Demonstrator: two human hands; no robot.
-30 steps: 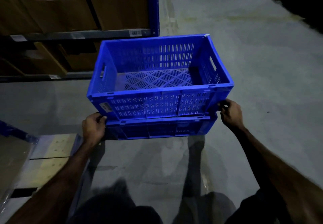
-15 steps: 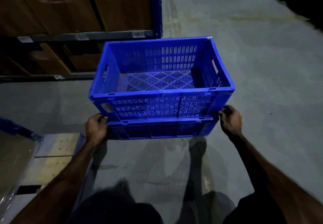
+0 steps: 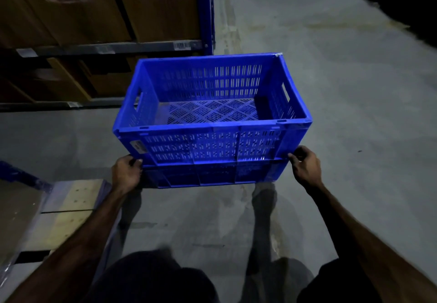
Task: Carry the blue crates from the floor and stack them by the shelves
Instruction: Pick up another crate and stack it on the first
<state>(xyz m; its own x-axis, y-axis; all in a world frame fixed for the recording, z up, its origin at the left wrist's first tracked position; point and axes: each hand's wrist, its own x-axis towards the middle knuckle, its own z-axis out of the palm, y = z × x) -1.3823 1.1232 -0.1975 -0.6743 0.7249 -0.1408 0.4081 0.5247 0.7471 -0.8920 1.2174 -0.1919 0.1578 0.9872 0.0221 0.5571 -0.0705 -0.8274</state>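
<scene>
We are gripping the lower crate at its rim corners: our left hand is curling round the left end, our right hand round the right end. The top crate is sitting nested in it, empty, at the centre of the frame, held above the grey floor. The shelves are standing at upper left, just beyond the crates. A wooden pallet is lying at lower left.
</scene>
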